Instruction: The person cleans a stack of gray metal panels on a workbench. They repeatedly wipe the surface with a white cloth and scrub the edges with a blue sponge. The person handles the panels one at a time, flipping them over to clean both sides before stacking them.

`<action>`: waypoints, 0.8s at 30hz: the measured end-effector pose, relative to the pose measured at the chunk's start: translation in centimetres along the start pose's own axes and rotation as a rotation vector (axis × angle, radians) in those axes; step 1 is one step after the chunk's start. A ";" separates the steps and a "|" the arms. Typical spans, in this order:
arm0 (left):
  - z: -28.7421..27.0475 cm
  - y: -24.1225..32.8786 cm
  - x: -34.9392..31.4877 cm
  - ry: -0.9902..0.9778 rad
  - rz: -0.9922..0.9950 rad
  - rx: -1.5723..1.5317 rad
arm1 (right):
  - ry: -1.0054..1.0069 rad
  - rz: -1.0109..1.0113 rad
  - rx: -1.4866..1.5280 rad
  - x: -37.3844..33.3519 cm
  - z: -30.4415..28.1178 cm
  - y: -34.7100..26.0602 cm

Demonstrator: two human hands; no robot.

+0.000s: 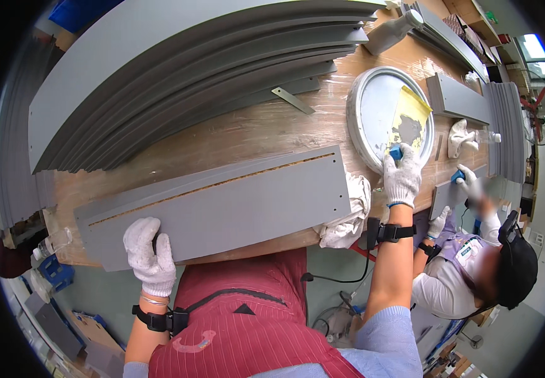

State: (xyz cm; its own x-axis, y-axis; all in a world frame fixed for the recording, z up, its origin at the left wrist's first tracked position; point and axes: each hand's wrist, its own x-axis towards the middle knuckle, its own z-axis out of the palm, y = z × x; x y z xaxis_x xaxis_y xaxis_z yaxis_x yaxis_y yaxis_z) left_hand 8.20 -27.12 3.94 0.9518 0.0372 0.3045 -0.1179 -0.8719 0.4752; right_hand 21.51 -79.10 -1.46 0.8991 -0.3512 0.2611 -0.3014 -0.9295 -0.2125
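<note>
My left hand [149, 255], in a white knit glove, rests on the near edge of a grey board [234, 201], its thumb apart from the fingers. The board has a long slot showing brown core and small holes at its right end. My gloved right hand [402, 179] is closed on a small blue tool [396, 152], whose working end I cannot make out. It is at the near end of a yellow sheet [414, 108] smeared with grey paste [409, 130]. The sheet lies on a round whitish lid [364, 101].
Stacked grey boards [209, 69] fill the far left. A flat metal strip [293, 100], a grey bottle [393, 33] and a white cloth [348, 217] share the table [222, 135]. At right, a co-worker [468, 271] holds another blue tool [458, 176] over a board.
</note>
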 end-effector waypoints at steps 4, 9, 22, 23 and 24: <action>0.5 0.4 0.7 0.025 0.026 0.045 | -0.014 -0.041 -0.103 0.0 -0.1 0.4; 0.4 0.6 1.4 0.019 0.029 0.064 | 0.085 0.124 0.445 0.9 -3.3 -0.9; 0.1 0.9 1.3 -0.070 -0.036 0.085 | -0.528 -0.100 1.070 -8.9 -6.7 -22.2; 0.3 0.7 1.3 -0.055 -0.026 0.077 | -0.522 -0.199 1.006 -9.1 -6.1 -22.9; 0.3 0.6 1.2 -0.037 -0.020 0.073 | -0.489 -0.227 0.993 -9.4 -5.8 -23.8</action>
State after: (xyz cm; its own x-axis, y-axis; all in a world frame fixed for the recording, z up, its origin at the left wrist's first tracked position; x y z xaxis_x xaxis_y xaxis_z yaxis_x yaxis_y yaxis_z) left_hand 9.37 -27.72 4.29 0.9638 0.0385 0.2640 -0.0785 -0.9047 0.4188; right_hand 18.43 -54.36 6.58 0.9944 0.0984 0.0389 0.0744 -0.3889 -0.9183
